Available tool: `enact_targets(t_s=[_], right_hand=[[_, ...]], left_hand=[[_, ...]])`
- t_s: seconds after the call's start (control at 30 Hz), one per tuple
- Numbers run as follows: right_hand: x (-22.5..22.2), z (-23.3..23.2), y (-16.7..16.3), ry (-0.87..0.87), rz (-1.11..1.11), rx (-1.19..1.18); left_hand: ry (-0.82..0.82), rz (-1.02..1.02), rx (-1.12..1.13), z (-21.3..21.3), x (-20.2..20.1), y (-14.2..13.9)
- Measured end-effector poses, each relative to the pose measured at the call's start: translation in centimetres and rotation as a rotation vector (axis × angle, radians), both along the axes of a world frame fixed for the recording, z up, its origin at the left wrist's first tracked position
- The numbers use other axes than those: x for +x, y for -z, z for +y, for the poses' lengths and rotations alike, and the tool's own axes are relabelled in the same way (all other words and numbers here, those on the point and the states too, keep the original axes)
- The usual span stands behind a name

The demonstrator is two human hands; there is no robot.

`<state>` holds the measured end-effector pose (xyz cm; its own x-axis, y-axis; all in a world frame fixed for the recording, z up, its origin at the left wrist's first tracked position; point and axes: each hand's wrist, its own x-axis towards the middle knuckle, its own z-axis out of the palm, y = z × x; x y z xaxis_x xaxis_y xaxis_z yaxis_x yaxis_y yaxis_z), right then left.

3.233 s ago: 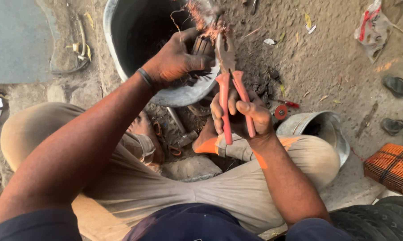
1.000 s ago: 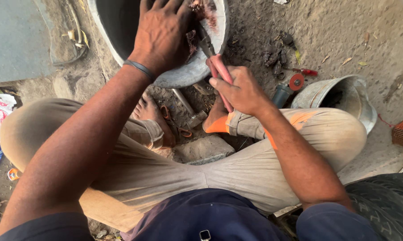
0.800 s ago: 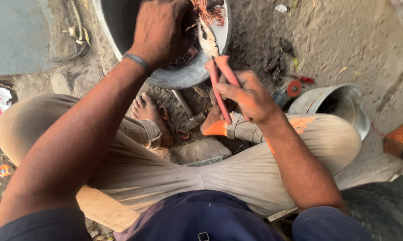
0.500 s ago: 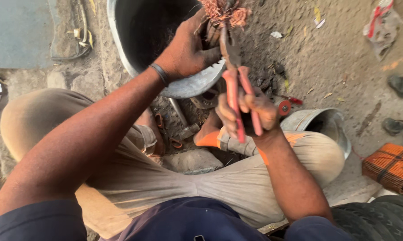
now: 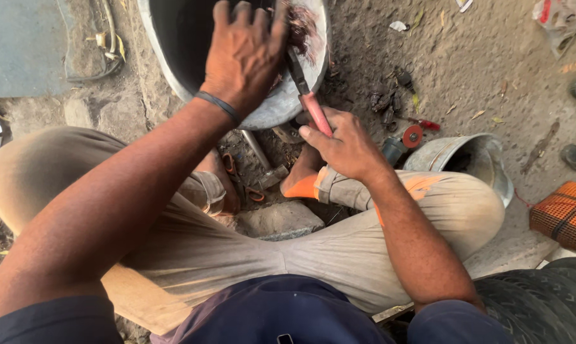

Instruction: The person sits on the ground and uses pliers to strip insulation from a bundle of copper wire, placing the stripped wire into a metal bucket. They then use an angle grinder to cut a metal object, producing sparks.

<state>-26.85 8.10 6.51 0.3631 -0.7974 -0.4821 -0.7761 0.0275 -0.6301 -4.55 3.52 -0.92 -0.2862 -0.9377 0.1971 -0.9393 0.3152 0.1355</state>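
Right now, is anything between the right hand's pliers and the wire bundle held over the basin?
Nothing visible is. The pliers in the right hand reach straight up to the reddish wire bundle, which the left hand holds above the metal basin.

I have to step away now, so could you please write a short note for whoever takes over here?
Left hand: over the big metal basin, gripping a reddish tangle of wire at its rim.
Right hand: shut on the red-handled pliers, whose tip points up into the tangle.
Nearby: small metal bucket on its side at the right knee, hammer on the ground between the feet.
Done: tangle held against the pliers.
Left: working the tangle; progress unclear.
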Motion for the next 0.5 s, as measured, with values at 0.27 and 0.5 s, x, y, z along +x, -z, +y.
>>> enact_targets(t_s=[0.27, 0.5], right_hand=[[0.4, 0.5, -0.9, 0.166, -0.298, 0.264], [-0.7, 0.4, -2.4, 0.291, -1.161, 0.761]], left_hand=[[0.027, 0.150, -0.009, -0.5, 0.7, -0.5], [0.276, 1.726, 0.556, -0.8, -0.2, -1.9]])
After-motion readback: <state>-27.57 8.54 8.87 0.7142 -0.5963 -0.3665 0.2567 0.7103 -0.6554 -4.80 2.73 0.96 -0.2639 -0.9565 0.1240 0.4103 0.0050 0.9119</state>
